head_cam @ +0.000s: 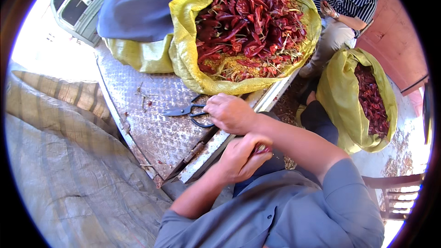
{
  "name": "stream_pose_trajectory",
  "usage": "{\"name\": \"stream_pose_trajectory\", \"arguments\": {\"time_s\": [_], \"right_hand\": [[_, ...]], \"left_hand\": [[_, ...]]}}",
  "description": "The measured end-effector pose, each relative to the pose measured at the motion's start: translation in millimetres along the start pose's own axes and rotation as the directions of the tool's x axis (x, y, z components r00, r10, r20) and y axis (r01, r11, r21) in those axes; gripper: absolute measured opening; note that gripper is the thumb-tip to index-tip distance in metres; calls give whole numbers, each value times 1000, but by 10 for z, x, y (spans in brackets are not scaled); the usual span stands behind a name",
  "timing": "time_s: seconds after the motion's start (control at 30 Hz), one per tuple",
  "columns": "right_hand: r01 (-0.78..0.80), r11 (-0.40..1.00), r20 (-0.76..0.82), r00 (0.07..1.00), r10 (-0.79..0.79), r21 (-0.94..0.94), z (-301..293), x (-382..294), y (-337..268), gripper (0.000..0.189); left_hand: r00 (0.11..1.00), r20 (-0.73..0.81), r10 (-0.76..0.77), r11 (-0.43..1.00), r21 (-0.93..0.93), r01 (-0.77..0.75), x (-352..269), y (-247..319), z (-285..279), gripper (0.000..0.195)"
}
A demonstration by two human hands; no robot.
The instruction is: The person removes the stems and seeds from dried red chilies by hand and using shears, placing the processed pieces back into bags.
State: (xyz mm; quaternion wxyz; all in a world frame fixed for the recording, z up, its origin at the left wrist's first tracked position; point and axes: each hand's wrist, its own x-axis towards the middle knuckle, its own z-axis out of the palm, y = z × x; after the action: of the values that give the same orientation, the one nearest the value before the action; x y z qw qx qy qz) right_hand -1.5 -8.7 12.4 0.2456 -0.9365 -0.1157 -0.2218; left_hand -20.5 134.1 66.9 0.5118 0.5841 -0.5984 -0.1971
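Observation:
My left hand [243, 160] is curled around dried red chili peppers [262, 148], whose ends show at the top of the fist. Just beyond it, my right hand [231, 114] reaches across with bent fingers at the handle loops of black-handled scissors [182, 111]. Whether the fingers grip the loops is hidden. The scissors' blades point left over a worn metal truck bed [155, 137]. Past my right hand stands a wide-open yellow woven sack [187, 72], filled with dried red chilies [255, 20], loose seeds and stems.
At the right is another yellow sack [339, 100] of chilies. Behind it a person in a striped shirt [365, 1] sits, wearing gloves. A blue-grey cloth [137, 10] drapes beside the large sack. A tarpaulin [69, 165] spreads at the left. The bed's metal edge [206, 160] runs beside my hands.

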Motion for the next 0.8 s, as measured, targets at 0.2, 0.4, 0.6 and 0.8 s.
{"name": "stream_pose_trajectory", "arguments": {"time_s": [0.2, 0.4, 0.6, 0.8], "right_hand": [[-80, 952, 95, 989, 113, -295, 208, 377, -97, 15], [-39, 957, 473, 863, 177, -287, -22, 644, -233, 14], [-260, 935, 389, 856, 339, -243, -290, 444, -335, 23], [-618, 509, 274, 756, 595, 599, -732, -912, -208, 31]], "left_hand": [[876, -125, -465, 875, -212, 434, -981, -149, 38, 40], [763, -201, -615, 707, -568, 421, -1249, -338, 165, 33], [781, -218, -586, 753, -502, 425, -947, -296, 163, 36], [808, -168, -565, 756, -498, 425, -563, -173, 341, 40]]}}
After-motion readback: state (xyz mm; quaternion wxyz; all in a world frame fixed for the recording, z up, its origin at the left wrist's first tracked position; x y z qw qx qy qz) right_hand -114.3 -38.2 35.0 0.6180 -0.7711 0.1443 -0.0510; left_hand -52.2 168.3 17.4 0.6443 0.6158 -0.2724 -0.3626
